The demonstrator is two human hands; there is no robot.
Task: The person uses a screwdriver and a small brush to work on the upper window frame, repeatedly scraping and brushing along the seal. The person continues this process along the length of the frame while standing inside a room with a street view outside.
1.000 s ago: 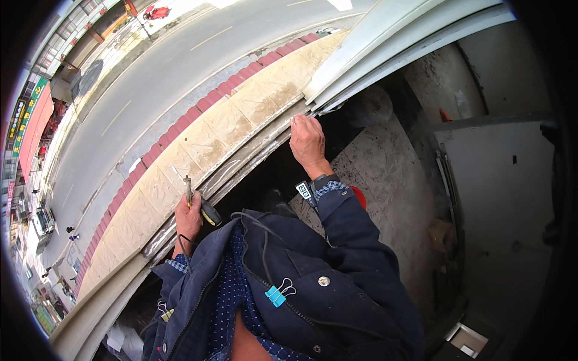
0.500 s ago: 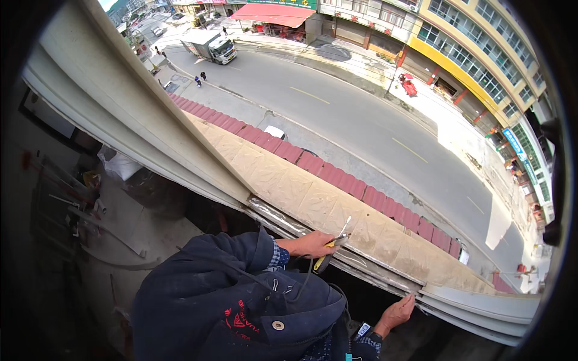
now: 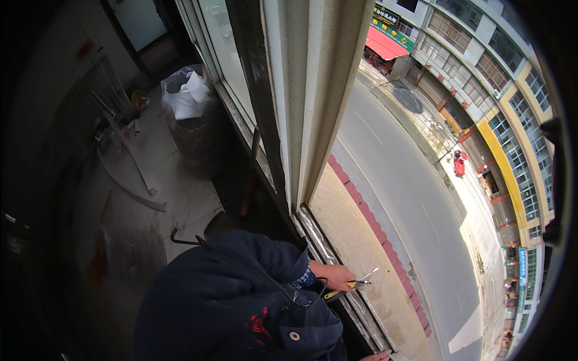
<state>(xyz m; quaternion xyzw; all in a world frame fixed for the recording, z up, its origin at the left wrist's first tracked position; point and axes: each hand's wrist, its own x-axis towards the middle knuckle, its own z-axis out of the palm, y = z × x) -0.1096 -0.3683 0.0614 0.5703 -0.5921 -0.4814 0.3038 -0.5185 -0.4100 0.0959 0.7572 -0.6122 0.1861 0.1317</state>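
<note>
My left hand is closed round a yellow-and-black-handled tool above the window track. A thin metal shaft sticks out beyond the fingers like a screwdriver's; whether it belongs to the same tool I cannot tell. Below the hand runs the metal window track, its channels dusty and worn. At the lower edge of the view, by the track's near end, only the outstretched fingers of my right hand show. They lie close to the track with nothing visible in them; the rest of that hand is cut off.
An upright window frame rises at the track's far end. Outside lie a tan ledge, a red corrugated roof edge and the street far below. Inside, a stuffed bag and loose strips lie on the floor.
My view has swung left, bringing in more of the room and the upright frame. The left hand keeps its grip on the tool; the right hand has slid mostly out of view.
</note>
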